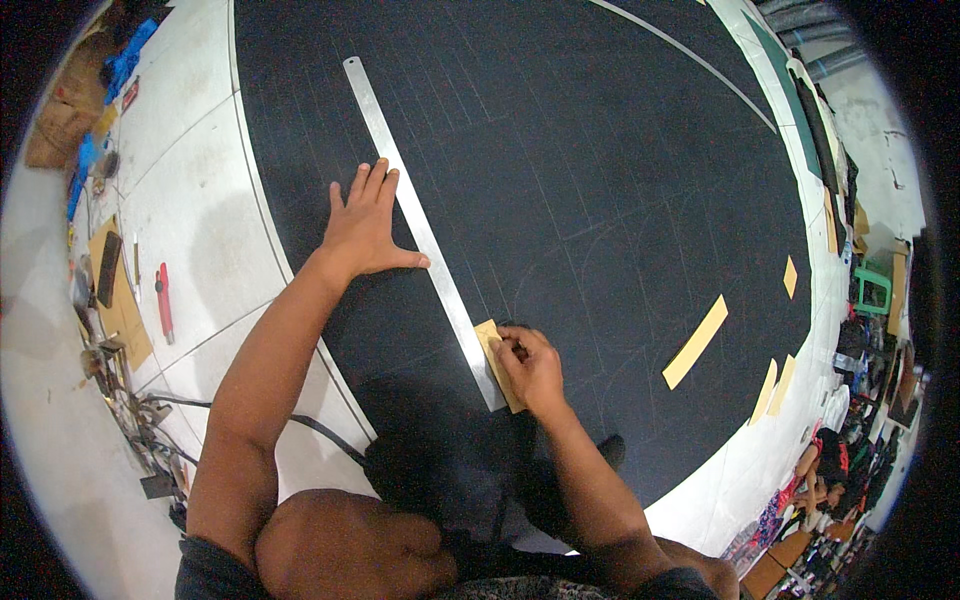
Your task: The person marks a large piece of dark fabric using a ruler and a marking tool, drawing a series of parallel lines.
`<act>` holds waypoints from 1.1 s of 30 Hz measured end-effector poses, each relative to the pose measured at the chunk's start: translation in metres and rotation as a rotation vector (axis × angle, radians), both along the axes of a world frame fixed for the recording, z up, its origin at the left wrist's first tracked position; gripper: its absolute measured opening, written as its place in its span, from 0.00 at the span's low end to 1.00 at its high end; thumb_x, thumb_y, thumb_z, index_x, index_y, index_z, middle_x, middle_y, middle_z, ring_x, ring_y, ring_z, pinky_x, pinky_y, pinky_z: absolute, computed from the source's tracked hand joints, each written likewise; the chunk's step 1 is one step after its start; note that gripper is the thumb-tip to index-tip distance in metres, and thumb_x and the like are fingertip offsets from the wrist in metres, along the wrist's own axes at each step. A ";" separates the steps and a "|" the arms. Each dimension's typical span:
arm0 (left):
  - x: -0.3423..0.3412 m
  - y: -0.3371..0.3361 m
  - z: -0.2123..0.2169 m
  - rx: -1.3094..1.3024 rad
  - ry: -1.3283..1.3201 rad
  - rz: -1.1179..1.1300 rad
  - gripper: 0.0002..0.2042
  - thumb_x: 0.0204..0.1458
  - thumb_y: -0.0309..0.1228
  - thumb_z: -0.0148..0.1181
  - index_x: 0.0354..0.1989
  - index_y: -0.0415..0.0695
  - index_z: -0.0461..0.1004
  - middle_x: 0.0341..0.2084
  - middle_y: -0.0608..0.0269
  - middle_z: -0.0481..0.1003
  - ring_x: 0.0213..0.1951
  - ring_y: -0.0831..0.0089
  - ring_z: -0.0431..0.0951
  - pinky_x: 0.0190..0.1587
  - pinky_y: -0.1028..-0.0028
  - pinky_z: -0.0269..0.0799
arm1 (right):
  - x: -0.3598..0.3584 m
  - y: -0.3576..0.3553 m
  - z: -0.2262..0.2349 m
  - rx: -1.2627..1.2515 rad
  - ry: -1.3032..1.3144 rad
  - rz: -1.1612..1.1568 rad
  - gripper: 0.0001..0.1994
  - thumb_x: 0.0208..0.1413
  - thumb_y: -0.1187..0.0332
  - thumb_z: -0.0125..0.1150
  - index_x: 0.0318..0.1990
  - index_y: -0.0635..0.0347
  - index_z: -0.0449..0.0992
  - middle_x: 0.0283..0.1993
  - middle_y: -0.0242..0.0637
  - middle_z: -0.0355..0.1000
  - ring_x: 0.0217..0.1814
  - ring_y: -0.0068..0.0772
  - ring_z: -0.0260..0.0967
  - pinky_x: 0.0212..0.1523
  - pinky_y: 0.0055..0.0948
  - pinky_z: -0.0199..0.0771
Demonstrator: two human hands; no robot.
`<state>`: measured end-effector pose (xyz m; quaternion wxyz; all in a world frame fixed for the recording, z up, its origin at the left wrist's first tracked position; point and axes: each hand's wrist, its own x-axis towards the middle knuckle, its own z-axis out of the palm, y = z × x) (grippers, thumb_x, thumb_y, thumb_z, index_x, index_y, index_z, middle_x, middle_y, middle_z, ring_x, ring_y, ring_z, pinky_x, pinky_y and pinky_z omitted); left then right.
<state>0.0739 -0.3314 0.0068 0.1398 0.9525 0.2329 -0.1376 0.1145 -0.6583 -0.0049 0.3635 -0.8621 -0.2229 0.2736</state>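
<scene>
A long metal ruler (pixel 415 222) lies slantwise on dark cloth (pixel 620 180) marked with thin pale lines. My left hand (pixel 360 230) is spread open, its fingertips and thumb resting along the ruler's left edge. Against the right edge of the ruler's near end sits a small yellow card piece (pixel 486 332). My right hand (pixel 535 375) rests on this card with its fingers pinched together. Whatever they hold, if anything, is hidden under the fingers.
More yellow card strips (pixel 696 342) lie on the cloth to the right. A long pale strip (pixel 700 58) crosses the far right. On the white surface (pixel 190 200) at left are a red utility knife (pixel 164 300) and a tan sheet (pixel 130 320). Clutter lines the right side.
</scene>
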 end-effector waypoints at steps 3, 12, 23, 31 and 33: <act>0.004 -0.002 0.000 0.013 0.018 -0.005 0.71 0.26 0.68 0.77 0.76 0.38 0.47 0.77 0.45 0.43 0.78 0.47 0.41 0.73 0.33 0.42 | -0.001 0.000 0.001 0.023 0.008 -0.014 0.12 0.60 0.64 0.67 0.46 0.59 0.84 0.43 0.45 0.80 0.44 0.44 0.79 0.46 0.38 0.79; 0.004 -0.002 0.001 0.005 0.041 0.004 0.71 0.25 0.68 0.77 0.76 0.38 0.47 0.77 0.45 0.44 0.78 0.46 0.41 0.73 0.34 0.42 | -0.002 0.000 0.004 0.024 -0.016 0.007 0.12 0.60 0.64 0.67 0.48 0.59 0.84 0.43 0.47 0.80 0.43 0.46 0.79 0.46 0.39 0.79; 0.012 -0.005 0.006 0.065 0.052 -0.057 0.70 0.26 0.67 0.76 0.74 0.31 0.49 0.75 0.36 0.46 0.77 0.43 0.44 0.74 0.38 0.40 | 0.024 -0.017 0.018 -0.058 -0.027 -0.072 0.12 0.58 0.68 0.69 0.48 0.63 0.82 0.44 0.43 0.78 0.42 0.36 0.77 0.44 0.33 0.78; 0.019 -0.007 0.015 -0.001 0.133 0.008 0.70 0.26 0.61 0.81 0.73 0.30 0.48 0.75 0.35 0.46 0.76 0.40 0.48 0.73 0.44 0.53 | 0.087 0.064 0.024 0.138 -0.203 -0.153 0.23 0.74 0.54 0.42 0.48 0.63 0.78 0.41 0.46 0.78 0.41 0.45 0.76 0.47 0.44 0.75; 0.018 -0.007 0.015 0.000 0.114 0.003 0.69 0.27 0.60 0.81 0.73 0.30 0.48 0.75 0.35 0.46 0.76 0.40 0.47 0.72 0.45 0.55 | 0.091 0.111 0.037 0.086 0.023 -0.094 0.26 0.76 0.50 0.39 0.51 0.64 0.78 0.38 0.37 0.77 0.39 0.31 0.73 0.46 0.32 0.74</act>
